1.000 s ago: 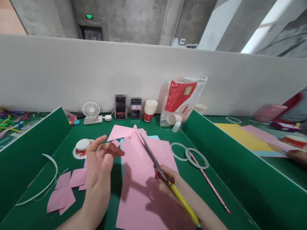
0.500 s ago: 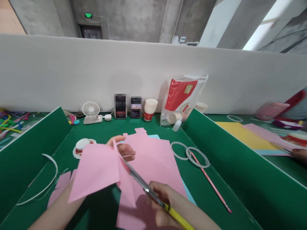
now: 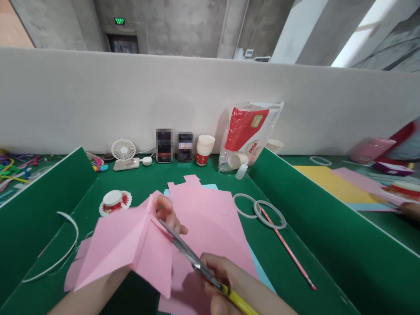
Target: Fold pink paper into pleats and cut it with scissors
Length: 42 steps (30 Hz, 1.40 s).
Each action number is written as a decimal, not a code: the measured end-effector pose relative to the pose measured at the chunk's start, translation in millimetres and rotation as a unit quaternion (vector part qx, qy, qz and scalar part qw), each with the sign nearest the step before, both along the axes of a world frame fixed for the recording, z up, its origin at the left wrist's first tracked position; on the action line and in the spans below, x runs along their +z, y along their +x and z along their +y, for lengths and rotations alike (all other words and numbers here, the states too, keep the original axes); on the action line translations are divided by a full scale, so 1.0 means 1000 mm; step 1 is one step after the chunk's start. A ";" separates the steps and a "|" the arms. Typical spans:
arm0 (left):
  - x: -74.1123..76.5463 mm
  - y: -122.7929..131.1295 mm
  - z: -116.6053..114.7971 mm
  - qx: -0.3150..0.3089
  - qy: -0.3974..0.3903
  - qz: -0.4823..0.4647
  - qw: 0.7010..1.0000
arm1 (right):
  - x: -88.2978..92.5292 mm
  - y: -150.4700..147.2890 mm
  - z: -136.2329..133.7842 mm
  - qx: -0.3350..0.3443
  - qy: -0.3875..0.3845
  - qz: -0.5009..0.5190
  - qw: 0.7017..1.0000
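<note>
A folded pink paper (image 3: pixel 114 240) is held up by my left hand (image 3: pixel 169 214), its fingers curled behind the upper right edge. My right hand (image 3: pixel 219 280) grips scissors (image 3: pixel 193 258) with yellow handles; their blades point up and left, with the tips at the paper's edge close to my left fingers. Under the blades lies a large pink sheet (image 3: pixel 210 218), and a light blue sheet (image 3: pixel 264 273) shows at its right edge. Another pink piece (image 3: pixel 76 269) lies partly hidden behind the held paper.
Green dividers (image 3: pixel 295 214) flank the work surface. Two rings (image 3: pixel 269 214) and a pink stick (image 3: pixel 292 253) lie to the right. At the back stand a fan (image 3: pixel 124 151), phones, paper cups (image 3: pixel 204 151) and a small bottle (image 3: pixel 241 171). A person's hand (image 3: pixel 411 211) shows far right.
The held paper has tilted and turned, showing its fold more, and has shifted slightly left. My left fingers have curled and moved a little down. The scissors have shifted slightly left.
</note>
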State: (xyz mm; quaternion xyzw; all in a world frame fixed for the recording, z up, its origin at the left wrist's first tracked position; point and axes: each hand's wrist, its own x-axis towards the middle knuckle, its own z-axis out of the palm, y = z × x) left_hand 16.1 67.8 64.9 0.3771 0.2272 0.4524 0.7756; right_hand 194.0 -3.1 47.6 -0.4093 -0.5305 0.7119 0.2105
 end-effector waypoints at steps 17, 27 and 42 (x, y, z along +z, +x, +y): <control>0.012 0.001 -0.015 0.004 0.011 -0.086 0.996 | 0.005 -0.006 -0.001 -0.046 -0.026 0.026 0.998; 0.012 0.003 -0.020 0.002 0.008 -0.098 0.995 | -0.005 -0.006 -0.001 -0.029 0.017 0.047 0.998; 0.010 0.006 -0.011 -0.091 0.095 -0.171 0.976 | -0.007 -0.015 -0.010 -0.033 -0.015 0.038 0.999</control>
